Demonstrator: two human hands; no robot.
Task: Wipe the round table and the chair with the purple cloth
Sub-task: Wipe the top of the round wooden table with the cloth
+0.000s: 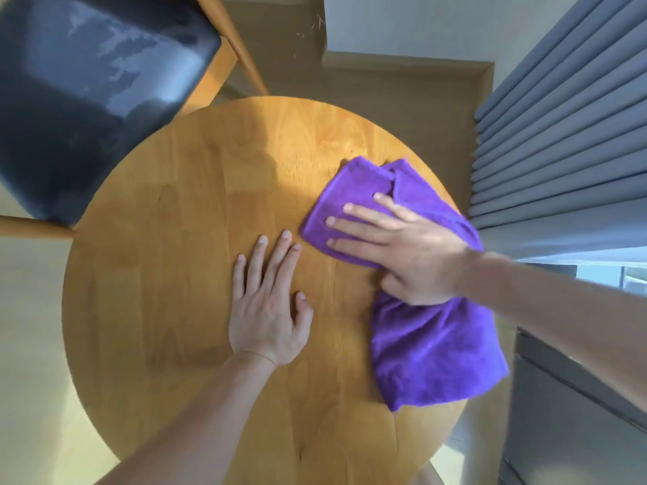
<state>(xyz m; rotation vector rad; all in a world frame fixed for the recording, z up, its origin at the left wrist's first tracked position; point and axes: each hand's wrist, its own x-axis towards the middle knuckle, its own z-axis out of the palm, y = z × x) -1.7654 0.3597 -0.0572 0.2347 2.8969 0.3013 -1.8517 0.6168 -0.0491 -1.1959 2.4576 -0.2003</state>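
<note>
The round wooden table (pixel 168 281) fills the middle of the view. A purple cloth (pixel 434 348) lies crumpled on its right side, reaching the right rim. My right hand (pixel 402 253) presses flat on the cloth with straight, spread fingers pointing left. My left hand (pixel 269 309) rests palm down on the bare wood near the table's middle, just left of the cloth and apart from it. The chair (pixel 91 85), with a dark padded seat and light wooden frame, stands at the upper left, its seat corner overlapping the table's rim.
Grey pleated curtains (pixel 567 127) hang close along the right of the table. A grey unit (pixel 574 414) stands at the lower right. A white wall corner (pixel 402 26) lies beyond the table, with brown floor (pixel 385 85) between.
</note>
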